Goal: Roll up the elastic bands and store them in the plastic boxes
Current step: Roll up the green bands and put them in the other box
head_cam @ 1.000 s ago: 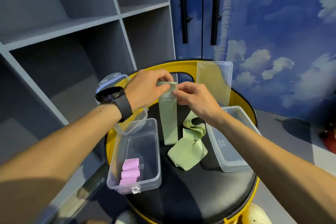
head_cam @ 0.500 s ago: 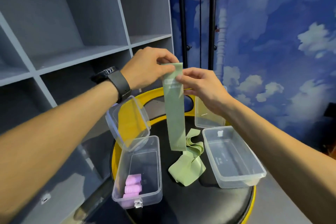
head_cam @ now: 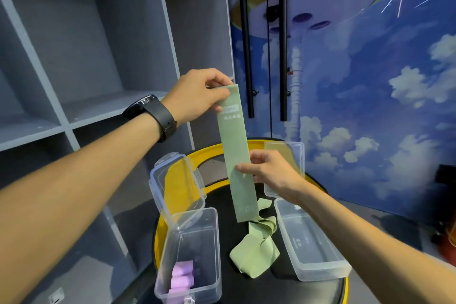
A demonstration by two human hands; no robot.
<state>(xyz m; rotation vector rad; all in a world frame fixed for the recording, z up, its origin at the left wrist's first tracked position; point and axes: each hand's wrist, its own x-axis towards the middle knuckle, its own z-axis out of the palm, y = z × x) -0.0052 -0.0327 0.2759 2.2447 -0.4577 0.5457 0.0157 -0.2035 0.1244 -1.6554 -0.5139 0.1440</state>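
Risk of slipping: we judge the green band [head_cam: 234, 150] could slide out of our pinch, since it hangs slack and smooth between two light grips.
Risk of a crooked roll: if we start rolling with the strip twisted or off square, we expect a loose coil that may not sit well in the right box [head_cam: 311, 242].
Risk of knocking: the raised lid [head_cam: 176, 186] of the left box [head_cam: 191, 254] stands close under our left forearm.
Left hand [head_cam: 197, 96]: pinches the band's top end, up high.
Right hand [head_cam: 269, 170]: pinches the band's right edge lower down, over the far side of the bench [head_cam: 259, 286].
Band position: hanging upright between our hands, its lower end above the loose green bands [head_cam: 255, 252].
Stored already: pink rolls [head_cam: 181, 279] in the left box.
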